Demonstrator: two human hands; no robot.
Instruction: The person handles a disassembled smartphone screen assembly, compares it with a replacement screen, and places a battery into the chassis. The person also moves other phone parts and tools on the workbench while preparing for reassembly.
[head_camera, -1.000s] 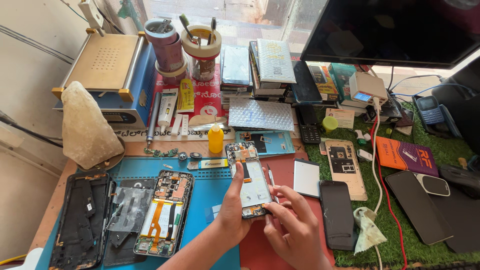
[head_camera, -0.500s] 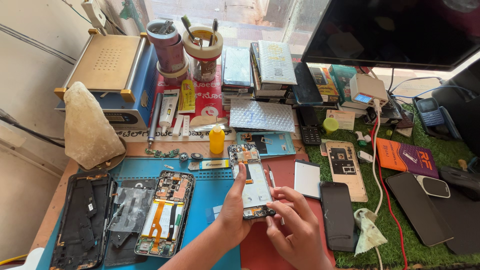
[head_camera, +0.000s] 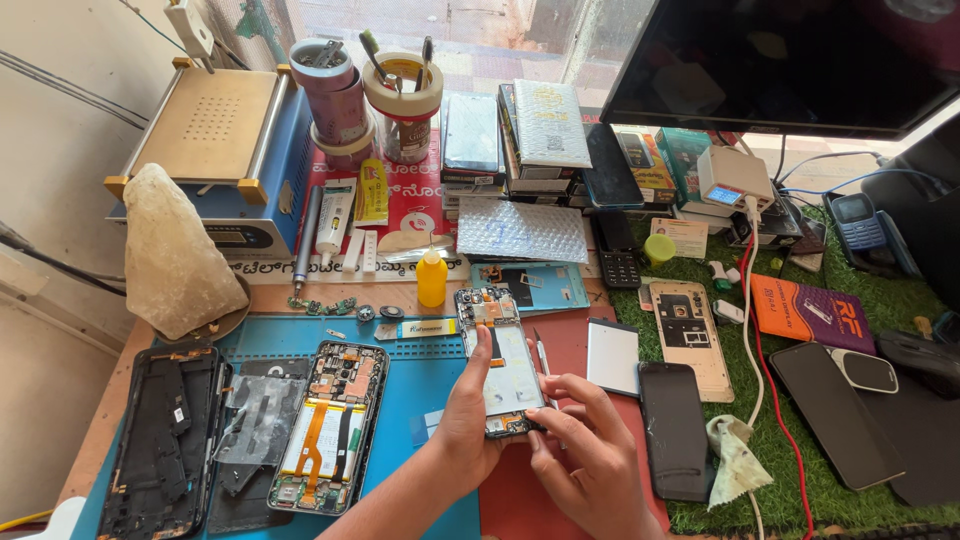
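one opened phone (head_camera: 503, 360), two hands gripping

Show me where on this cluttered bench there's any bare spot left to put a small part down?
One patch is the blue mat between the opened phone and the left hand. Another is red mat between the phone frame held in both hands and the white panel. The back row and green turf are crowded.
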